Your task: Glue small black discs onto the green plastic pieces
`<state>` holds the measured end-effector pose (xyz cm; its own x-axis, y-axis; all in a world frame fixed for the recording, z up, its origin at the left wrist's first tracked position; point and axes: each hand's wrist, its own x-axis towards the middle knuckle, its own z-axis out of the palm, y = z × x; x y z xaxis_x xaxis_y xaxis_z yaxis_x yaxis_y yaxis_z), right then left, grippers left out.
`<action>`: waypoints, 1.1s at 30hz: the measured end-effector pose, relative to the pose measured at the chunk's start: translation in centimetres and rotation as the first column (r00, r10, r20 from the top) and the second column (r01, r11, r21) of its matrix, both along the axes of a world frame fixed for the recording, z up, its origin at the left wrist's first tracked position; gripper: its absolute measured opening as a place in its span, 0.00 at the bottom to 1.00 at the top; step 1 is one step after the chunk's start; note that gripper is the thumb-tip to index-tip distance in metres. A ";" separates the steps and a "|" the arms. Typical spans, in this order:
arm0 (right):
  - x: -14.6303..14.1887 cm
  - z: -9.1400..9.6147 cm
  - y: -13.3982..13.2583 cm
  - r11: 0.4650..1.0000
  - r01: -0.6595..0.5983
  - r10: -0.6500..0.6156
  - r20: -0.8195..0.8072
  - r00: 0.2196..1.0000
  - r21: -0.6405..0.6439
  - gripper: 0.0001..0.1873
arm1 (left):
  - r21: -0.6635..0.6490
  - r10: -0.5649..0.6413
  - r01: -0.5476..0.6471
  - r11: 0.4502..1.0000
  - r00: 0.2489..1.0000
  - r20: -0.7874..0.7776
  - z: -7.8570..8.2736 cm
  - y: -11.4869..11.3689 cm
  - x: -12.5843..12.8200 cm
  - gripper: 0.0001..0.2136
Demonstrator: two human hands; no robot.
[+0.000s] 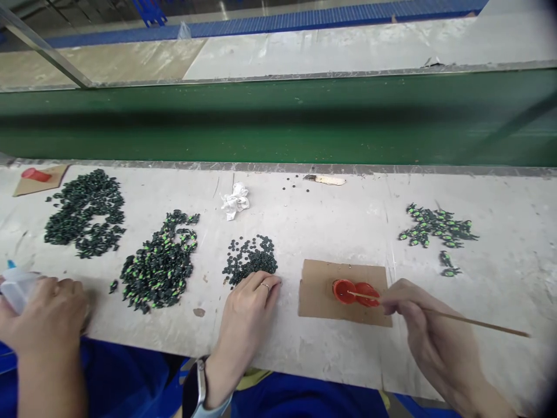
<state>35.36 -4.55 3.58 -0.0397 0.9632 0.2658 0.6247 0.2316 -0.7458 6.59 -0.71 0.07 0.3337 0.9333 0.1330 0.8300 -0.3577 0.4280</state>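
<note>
My right hand [429, 331] pinches a thin wooden stick [474, 323] near its lower part. Its tip rests inside a small red cup [343, 291]. The cup and a round red lid [368, 294] beside it sit on a piece of brown cardboard [315, 290]. At the near edge of a pile of small black discs [250, 258] lies my left hand [250, 305], wearing a ring and a watch. Its fingers are curled together, with the fingertips partly hidden, so I cannot make out what they hold.
Black-and-green small parts lie heaped left of the discs [159, 264] and scattered at right [437, 225]. Farther left is a dark pile [87, 212]. A co-worker's hands [47, 313] hold a white bottle. Crumpled tissue [235, 201] and a knife-like tool [326, 180] lie behind; a green belt [278, 133] runs beyond.
</note>
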 end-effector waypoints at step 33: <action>-5.1 2.5 -1.3 0.919 0.354 -0.387 -0.558 0.734 -0.172 0.17 | -0.790 0.824 0.408 0.458 0.139 0.550 3.9 -3.2 6.0 0.12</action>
